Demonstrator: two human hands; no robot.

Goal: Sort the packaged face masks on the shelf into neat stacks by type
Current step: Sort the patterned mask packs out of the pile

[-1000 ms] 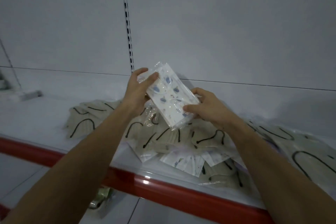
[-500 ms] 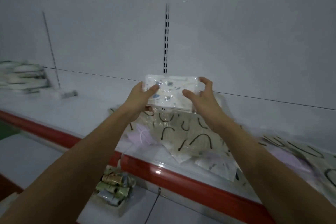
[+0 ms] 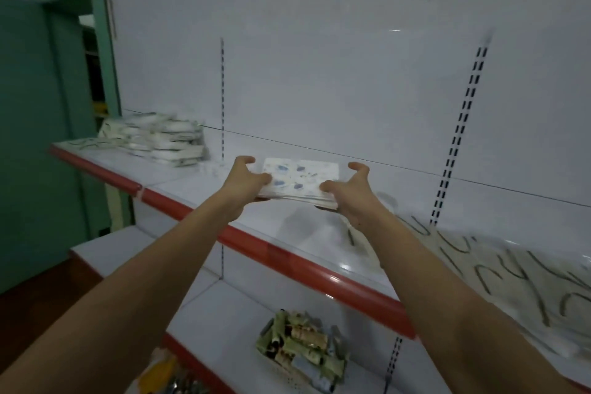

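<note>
A small stack of white packaged masks with a blue print (image 3: pixel 299 181) is held flat just above the white shelf (image 3: pixel 287 233), between both hands. My left hand (image 3: pixel 244 184) grips its left end, thumb on top. My right hand (image 3: pixel 347 193) grips its right end, thumb on top and forefinger raised. At the shelf's far left stands a stack of white packaged masks (image 3: pixel 166 141). A loose heap of beige masks with black ear loops (image 3: pixel 499 269) in clear wrappers covers the shelf at the right.
The shelf has a red front edge (image 3: pixel 287 261). A lower shelf holds a small basket of rolled green packets (image 3: pixel 302 349). A green door frame (image 3: pixel 105 41) stands at the left. Slotted uprights (image 3: pixel 460 125) run up the white back panel.
Both hands have carried the blue-printed packs leftward, away from the beige heap, and lowered them flat toward the bare stretch of shelf. My view has swung left, showing the far stack and the door.
</note>
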